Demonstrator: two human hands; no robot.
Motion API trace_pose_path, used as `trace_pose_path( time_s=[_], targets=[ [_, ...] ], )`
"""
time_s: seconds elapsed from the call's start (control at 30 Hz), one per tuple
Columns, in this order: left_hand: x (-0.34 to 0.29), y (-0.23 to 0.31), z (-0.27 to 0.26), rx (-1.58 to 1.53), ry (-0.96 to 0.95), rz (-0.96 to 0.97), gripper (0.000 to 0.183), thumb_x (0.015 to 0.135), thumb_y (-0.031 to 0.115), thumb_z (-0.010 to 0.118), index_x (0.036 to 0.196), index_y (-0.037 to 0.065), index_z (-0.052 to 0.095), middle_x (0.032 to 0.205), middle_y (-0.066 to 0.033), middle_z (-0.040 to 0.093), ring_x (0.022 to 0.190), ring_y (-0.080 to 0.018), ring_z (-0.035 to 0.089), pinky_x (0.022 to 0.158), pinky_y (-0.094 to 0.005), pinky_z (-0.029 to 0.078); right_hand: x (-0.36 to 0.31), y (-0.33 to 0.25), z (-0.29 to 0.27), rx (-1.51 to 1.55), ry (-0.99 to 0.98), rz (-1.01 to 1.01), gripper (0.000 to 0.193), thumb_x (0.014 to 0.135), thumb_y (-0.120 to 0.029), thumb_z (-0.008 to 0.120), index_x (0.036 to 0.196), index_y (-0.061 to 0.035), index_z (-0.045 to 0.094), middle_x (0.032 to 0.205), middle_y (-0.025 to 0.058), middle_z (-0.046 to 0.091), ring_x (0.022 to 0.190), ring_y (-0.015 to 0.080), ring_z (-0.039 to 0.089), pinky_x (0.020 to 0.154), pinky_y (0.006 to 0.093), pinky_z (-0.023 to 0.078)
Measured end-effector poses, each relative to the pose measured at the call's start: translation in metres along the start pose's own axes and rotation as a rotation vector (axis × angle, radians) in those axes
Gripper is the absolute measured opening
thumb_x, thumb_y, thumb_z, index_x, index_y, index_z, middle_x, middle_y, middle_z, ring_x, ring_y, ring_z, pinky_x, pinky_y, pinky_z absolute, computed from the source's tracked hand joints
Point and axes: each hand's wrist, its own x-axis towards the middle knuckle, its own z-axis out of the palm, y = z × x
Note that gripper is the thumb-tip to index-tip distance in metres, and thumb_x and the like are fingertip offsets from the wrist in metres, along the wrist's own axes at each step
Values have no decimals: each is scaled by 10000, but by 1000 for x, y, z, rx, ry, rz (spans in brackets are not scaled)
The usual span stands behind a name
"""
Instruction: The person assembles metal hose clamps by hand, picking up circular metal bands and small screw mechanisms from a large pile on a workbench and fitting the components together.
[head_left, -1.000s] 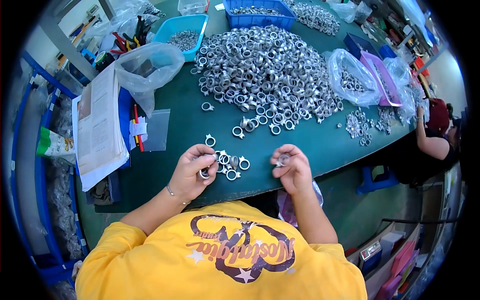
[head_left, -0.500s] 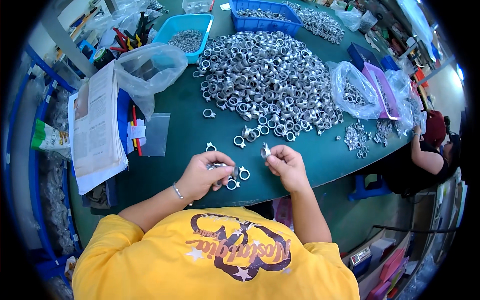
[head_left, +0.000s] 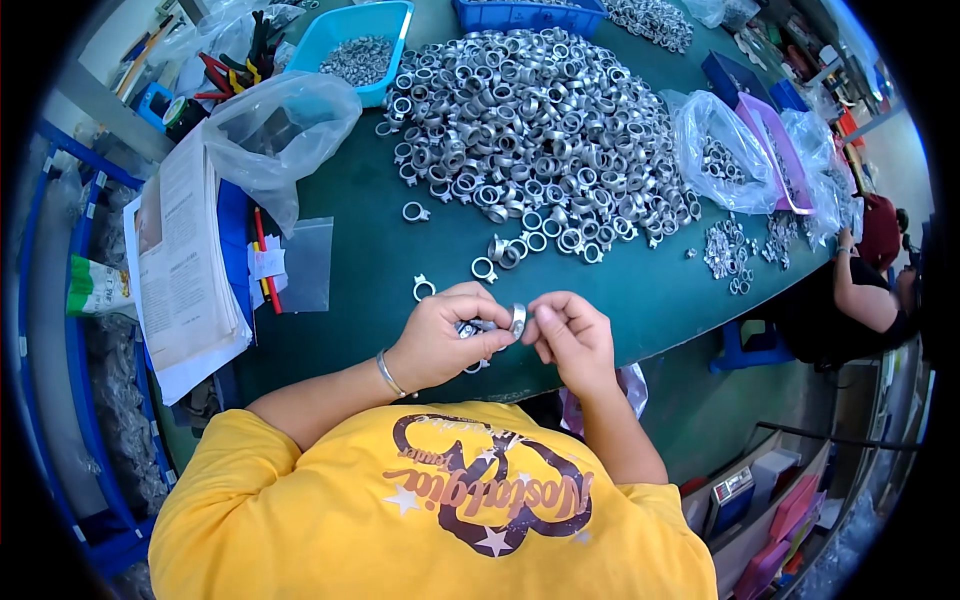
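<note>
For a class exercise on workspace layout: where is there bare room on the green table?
Two patches of green table are bare: between the flat clear pouch and the loose rings beside the large ring pile, and between the right hand and the cluster of small parts. Crowded: the pile itself and the far side by the turquoise tray.

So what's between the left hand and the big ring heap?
Green tabletop with a few loose metal rings, one just beyond the left hand, another nearer the big ring heap; shows in the head view.
</note>
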Motion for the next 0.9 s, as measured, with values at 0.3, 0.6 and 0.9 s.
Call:
trace_pose_path(
  time_s=[0.3,0.6,0.9],
  targets=[
    [-1,-1,-1,52,142,41,182,733,1,663,891,25,577,732,-36,565,577,-107,538,503,-203,427,5,8,2,-64,-160,-249,229,788,-29,646,1007,10,590,893,56,598,635,60,507,560,172,407],
    [-6,-14,-31,-1053,242,-288,52,808,11,554,844,31,584,790,-70,548,566,-122,529,404,-203,378,27,5,-7,334,-35,28,85,817,-50,584,879,2,559,651,80,556,522,105,492,411,195,333],
    [-11,-4,-33,-682,91,-210,92,811,11,593,903,12,586,719,-57,568,573,-90,549,433,-183,390,88,1,24,-1181,234,-163,225,740,-237,689,795,-21,654,652,94,625,573,196,599,552,299,470]
  ],
)
